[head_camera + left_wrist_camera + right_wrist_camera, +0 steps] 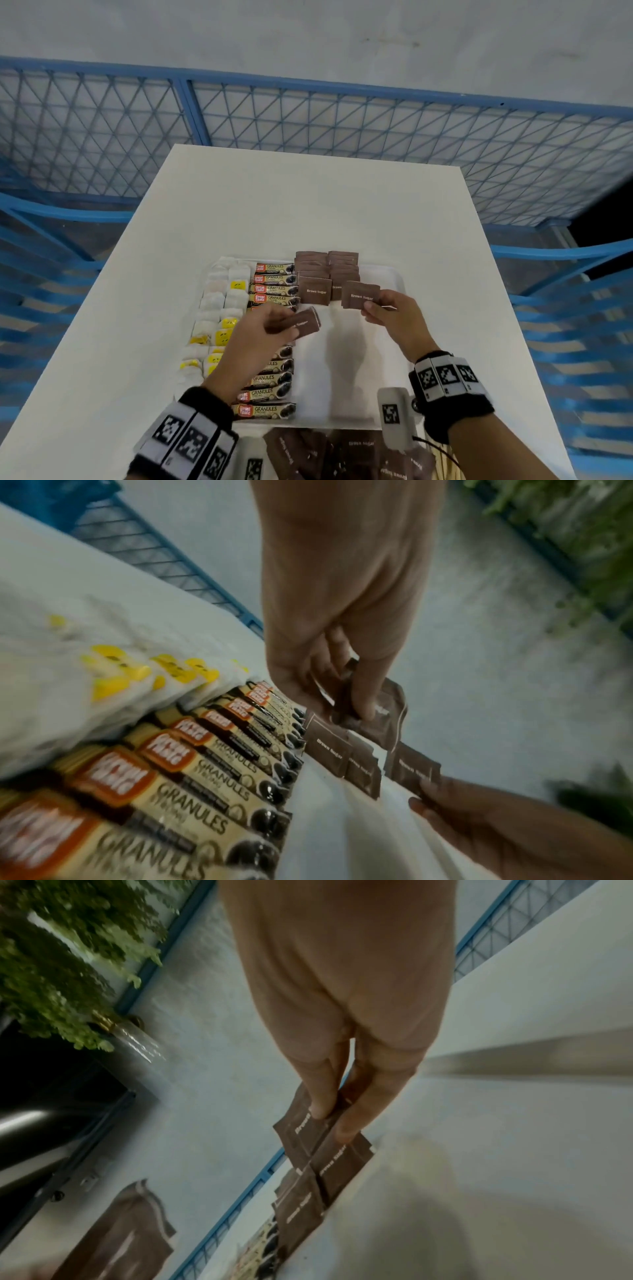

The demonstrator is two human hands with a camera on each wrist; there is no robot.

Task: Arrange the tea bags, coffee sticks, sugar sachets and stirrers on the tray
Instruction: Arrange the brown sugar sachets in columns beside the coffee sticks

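At the frame's bottom edge loose sugar sachets [356, 452] wait, while mid-frame my left hand [260, 329] pinches a few and my right hand [390, 315] pinches one over the tray [387, 277], next extending the brown rows [325, 270] above.

Two hands are holding brown sugar sachets above a white tray [394, 277] on a white table [274, 205].
The left hand [263, 329] is pinching one sachet [306, 323]; the right hand [394, 315] is pinching another [359, 294]. Tea bags [219, 308], coffee sticks [274, 287] and sugar sachet rows [325, 270] are lying on the tray.
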